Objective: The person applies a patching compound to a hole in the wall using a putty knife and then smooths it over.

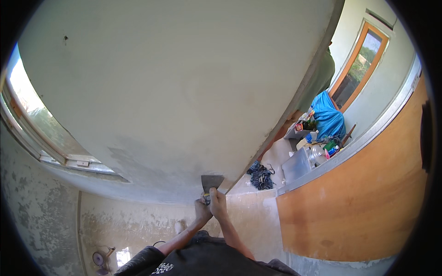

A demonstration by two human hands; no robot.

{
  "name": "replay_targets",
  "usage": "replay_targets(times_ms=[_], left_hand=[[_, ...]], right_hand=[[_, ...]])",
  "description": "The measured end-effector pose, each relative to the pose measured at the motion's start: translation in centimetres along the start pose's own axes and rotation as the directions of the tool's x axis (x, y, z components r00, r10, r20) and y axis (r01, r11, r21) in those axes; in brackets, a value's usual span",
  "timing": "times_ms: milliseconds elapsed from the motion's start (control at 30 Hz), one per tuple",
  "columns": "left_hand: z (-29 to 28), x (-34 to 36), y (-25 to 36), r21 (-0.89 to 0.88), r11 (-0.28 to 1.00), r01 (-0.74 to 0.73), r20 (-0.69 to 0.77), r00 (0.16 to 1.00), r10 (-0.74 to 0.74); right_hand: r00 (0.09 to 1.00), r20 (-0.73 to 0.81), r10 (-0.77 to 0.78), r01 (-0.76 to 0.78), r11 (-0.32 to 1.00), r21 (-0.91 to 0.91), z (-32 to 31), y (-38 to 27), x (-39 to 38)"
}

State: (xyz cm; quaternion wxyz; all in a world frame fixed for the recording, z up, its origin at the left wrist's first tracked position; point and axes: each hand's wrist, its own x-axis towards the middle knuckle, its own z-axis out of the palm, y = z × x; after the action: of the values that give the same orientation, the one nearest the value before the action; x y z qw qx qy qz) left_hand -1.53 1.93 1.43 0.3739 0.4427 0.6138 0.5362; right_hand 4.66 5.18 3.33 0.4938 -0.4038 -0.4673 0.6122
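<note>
Both my hands are closed around the handle of a putty knife (212,182), just in front of the lower part of a pale plastered wall (193,92). My left hand (201,210) wraps the handle from the left. My right hand (218,204) grips it from the right, its thumb pointing up toward the blade. The broad metal blade points up and lies against or very close to the wall, near its right edge. Most of the handle is hidden by my fingers. A darker grey patch spreads over the wall to the left of the blade.
A window (50,133) is at the left and a wooden door (350,193) at the right. Through the doorway, a dark cloth (261,175), a metal box (296,164) and a blue sheet (328,115) show beside a partly hidden person (324,71). A fan (99,259) stands lower left.
</note>
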Motion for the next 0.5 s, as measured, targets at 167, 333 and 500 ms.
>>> replay_targets(times_ms=[167, 333, 500], left_hand=[[-0.2, 0.0, -0.6, -0.002, 0.997, 0.071, 0.034, 0.997, -0.071], [0.1, -0.2, -0.3, 0.03, 0.997, 0.065, -0.005, 0.998, -0.065], [0.1, -0.4, 0.0, 0.052, 0.995, 0.081, 0.047, 0.995, -0.084]], right_hand=[[1.0, -0.016, 0.015, -0.016, 0.999, -0.03, -0.2, -0.8, -0.4], [0.999, -0.026, 0.019, -0.019, 1.0, 0.002, 0.0, -1.0, -0.5], [0.999, -0.023, 0.042, -0.041, 0.998, 0.038, -0.1, -1.1, -1.0]])
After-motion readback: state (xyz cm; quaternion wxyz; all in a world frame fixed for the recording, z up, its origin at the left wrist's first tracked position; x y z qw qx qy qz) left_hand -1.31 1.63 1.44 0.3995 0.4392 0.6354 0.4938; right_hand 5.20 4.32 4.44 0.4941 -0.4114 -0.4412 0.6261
